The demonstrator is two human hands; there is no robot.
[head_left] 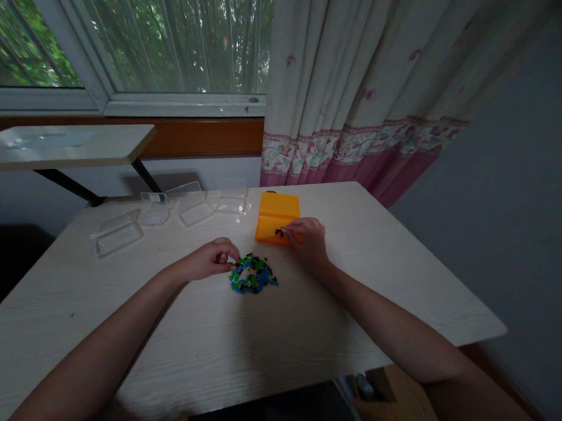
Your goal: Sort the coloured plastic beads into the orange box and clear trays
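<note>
A loose pile of small green, blue and black plastic pieces [252, 278] lies in the middle of the table. My left hand [212, 259] reaches its upper left edge, thumb and forefinger curled together among the pieces; whatever they pinch is too small to make out. Behind the pile, slightly right, an orange plastic container [280, 204] rests on the tabletop. Over its near part is my right hand [307, 239], fingertips closed on small dark pieces [279, 232]. Part of the container's near right corner is hidden by that hand.
Several clear plastic boxes with lids raised, among them a clear box [118, 240], stand at the back left of the pale wooden table [185, 352]. A raised shelf [88, 144] overhangs the far left. Curtains [334, 149] hang behind the back right edge.
</note>
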